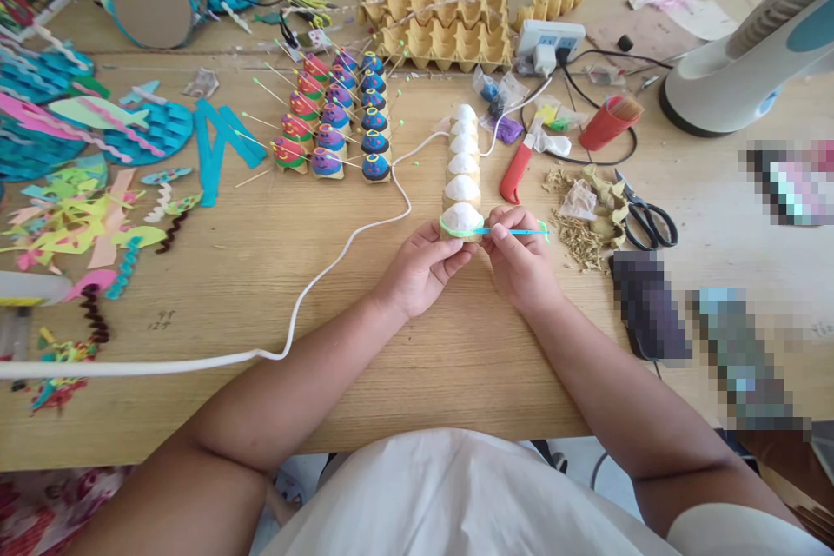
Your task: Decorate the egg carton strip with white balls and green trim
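A strip of egg carton cups [463, 165] covered in white clay stands on the table, running away from me. Round the base of the nearest cup goes a thin strand of light green clay [461, 234]. My left hand [426, 265] grips that cup's lower left side, thumb and fingers closed on it. In my right hand [521, 256] is a thin blue modelling tool [514, 231], its tip at the right edge of the green strand. A bit of green clay also shows by the tool's far end.
Painted egg carton caterpillars [327, 117] with cotton-bud feelers stand at the back left. A white cable [345, 248] crosses the table. Scissors [648, 213], a red-handled cutter [517, 172] and a red cup [609, 122] lie to the right, near a white fan [717, 74].
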Available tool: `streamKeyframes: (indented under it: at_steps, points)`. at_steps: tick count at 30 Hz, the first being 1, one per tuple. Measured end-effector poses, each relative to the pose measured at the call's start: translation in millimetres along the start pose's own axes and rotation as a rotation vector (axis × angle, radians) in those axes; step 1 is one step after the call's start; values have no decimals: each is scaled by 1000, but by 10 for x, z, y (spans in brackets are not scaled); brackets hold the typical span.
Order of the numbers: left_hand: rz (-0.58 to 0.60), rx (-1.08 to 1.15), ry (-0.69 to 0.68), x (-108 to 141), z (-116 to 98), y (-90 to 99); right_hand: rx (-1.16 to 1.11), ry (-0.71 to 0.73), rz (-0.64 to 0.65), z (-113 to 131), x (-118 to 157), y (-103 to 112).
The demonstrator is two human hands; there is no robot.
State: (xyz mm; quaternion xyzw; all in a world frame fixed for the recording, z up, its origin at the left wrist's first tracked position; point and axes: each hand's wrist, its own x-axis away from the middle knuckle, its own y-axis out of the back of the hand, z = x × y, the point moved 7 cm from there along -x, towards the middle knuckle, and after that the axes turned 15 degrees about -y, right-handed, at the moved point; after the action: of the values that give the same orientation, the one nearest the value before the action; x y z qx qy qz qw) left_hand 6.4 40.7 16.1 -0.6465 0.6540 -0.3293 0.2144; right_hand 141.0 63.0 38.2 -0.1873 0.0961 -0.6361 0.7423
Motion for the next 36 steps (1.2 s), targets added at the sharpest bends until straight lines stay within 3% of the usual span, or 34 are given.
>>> streamKeyframes:
  at_steps: [16,26,36]
  points:
    - [31,48,-10,-8,4,-15,-40,-31,29,-8,1,-17]
    - [63,29,-40,-19,32,-2,98,96,5,-16,17,30]
    - [81,32,-56,-24,41,-9,192,128,-19,-13,37,29]
